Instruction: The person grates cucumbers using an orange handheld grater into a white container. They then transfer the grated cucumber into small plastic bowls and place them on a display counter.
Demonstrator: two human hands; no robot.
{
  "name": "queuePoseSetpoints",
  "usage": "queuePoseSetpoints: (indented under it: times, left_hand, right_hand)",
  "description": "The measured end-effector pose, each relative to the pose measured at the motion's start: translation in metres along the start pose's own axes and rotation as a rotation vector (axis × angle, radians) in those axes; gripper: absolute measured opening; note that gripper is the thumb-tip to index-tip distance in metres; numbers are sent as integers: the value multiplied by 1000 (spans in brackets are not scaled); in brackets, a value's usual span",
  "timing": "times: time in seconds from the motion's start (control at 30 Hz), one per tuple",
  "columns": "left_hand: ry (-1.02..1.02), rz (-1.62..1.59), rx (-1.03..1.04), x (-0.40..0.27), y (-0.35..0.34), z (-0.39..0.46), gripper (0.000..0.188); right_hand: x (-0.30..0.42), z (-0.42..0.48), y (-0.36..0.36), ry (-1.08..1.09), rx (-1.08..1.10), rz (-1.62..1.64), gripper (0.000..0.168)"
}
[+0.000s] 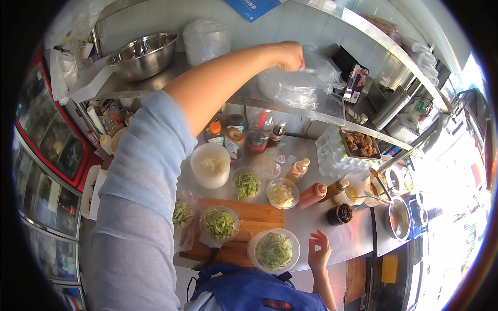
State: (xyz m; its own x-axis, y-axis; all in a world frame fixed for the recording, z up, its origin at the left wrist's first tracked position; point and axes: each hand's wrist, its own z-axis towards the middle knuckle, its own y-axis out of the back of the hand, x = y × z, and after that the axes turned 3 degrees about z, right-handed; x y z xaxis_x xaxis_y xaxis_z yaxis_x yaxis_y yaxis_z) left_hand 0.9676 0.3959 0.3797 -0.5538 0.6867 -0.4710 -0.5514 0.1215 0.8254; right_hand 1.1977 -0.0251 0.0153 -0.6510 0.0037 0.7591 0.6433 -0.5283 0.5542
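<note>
My left hand (290, 56) reaches up to the metal shelf, fingers curled at clear plastic bags (290, 87) holding round lids or containers; whether it grips the plastic cannot be told. My right hand (319, 250) hangs over the counter's front edge, fingers bent and apart, holding nothing. To its left, a round clear tub of shredded cucumber (274, 251) stands near the edge of the wooden cutting board (249, 217). On the board is another tub of shredded cucumber (219, 224), with a knife (213, 248) by it. Behind stand a bowl of green shreds (247, 184) and a bowl of pale pieces (282, 195).
A white tub (210, 166), a red sauce bottle (312, 195) and a dark sauce jar (339, 214) stand on the steel counter (354, 241). Packed water bottles (330, 151) bear a tray of brown food (361, 145). The shelf holds a steel bowl (143, 58) and a phone (355, 83).
</note>
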Motion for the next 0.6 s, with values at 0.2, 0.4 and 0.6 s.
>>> queuePoseSetpoints:
  times: [0.2, 0.4, 0.6]
  left_hand:
    - [-271, -338, -175, -59, -5, -71, 26]
    - [-9, -1080, 265, -63, -102, -264, 22]
    - [554, -1783, -349, -20, -210, -402, 31]
  right_hand:
    - [4, 9, 15, -38, -40, 4, 33]
    - [84, 46, -3, 44, 165, 491, 89]
    - [120, 82, -60, -225, 678, 674, 55]
